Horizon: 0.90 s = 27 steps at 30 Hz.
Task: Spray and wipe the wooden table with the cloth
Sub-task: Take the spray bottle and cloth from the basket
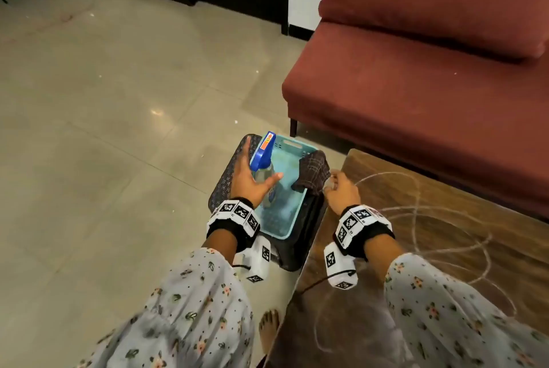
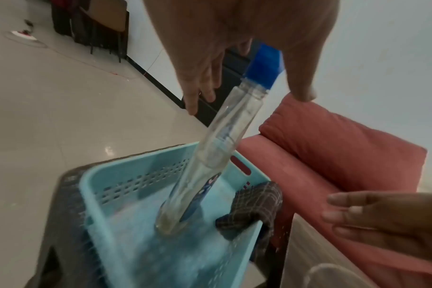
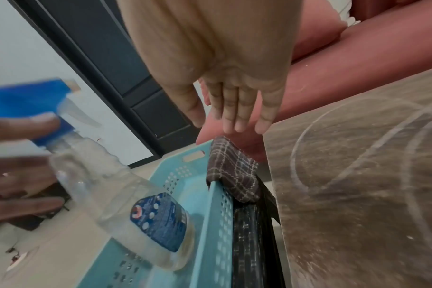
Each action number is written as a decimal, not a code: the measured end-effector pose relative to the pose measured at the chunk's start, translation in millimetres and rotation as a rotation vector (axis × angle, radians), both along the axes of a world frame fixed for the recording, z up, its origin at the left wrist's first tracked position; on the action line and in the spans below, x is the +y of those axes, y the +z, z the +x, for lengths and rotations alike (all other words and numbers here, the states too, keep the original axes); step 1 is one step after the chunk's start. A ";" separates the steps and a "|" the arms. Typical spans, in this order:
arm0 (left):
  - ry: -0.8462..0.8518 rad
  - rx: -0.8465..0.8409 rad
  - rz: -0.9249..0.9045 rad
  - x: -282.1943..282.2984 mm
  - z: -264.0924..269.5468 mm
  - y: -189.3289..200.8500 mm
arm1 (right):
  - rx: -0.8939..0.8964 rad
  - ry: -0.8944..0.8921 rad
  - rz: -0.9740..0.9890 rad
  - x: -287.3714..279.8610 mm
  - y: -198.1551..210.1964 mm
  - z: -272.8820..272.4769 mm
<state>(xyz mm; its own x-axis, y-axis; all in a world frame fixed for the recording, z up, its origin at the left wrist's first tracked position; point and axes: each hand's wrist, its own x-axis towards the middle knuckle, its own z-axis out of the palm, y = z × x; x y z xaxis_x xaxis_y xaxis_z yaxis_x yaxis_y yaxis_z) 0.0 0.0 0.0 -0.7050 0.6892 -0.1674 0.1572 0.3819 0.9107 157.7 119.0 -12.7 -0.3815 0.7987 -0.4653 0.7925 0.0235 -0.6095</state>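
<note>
Beside the bench's (image 1: 445,234) left edge: basket (image 1: 292,146) holding spray bottle (image 1: 263,173), leaning; cloth (image 1: 313,173) draped over its rim. Your left hand (image 1: 249,177) fingers spread around the bottle, ungripped; right hand (image 1: 341,189) empty, fingers relaxed. Risk: a nudge topples the bottle.

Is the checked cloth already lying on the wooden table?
No, the checked cloth hangs over the blue basket's rim, beside the wooden table.

You see a clear spray bottle (image 1: 265,176) with blue head, light-blue basket (image 1: 292,213), brown checked cloth (image 1: 312,171), chalk-scribbled brown desk (image 1: 430,219).
</note>
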 end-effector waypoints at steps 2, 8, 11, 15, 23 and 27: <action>0.017 -0.019 0.159 13.7 -7.4 -11.3 | -0.024 0.062 0.022 17.5 -22.8 -12.7; -0.021 -0.009 0.210 26.0 -17.6 -35.7 | -0.056 0.241 0.043 60.3 -80.0 -44.8; -0.068 -0.028 0.259 31.0 -21.1 -46.3 | -0.161 0.306 0.055 76.6 -95.7 -46.4; -0.113 -0.110 0.331 34.0 -21.0 -60.0 | -0.169 0.254 0.100 94.8 -94.7 -44.9; 0.095 -0.089 0.363 47.3 -25.6 -56.8 | -0.071 0.186 0.102 83.5 -75.8 -46.9; 0.174 -0.112 0.436 50.9 -28.6 -38.3 | 0.217 0.048 0.082 72.6 -63.7 -32.3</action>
<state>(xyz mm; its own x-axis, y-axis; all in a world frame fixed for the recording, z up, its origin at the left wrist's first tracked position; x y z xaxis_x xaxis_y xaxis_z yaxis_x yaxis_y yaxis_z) -28.6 50.9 -38.3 -0.8103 0.5852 0.0296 0.0167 -0.0273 0.9995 125.4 191.6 -76.5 -0.5044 0.8089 -0.3020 0.6396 0.1151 -0.7600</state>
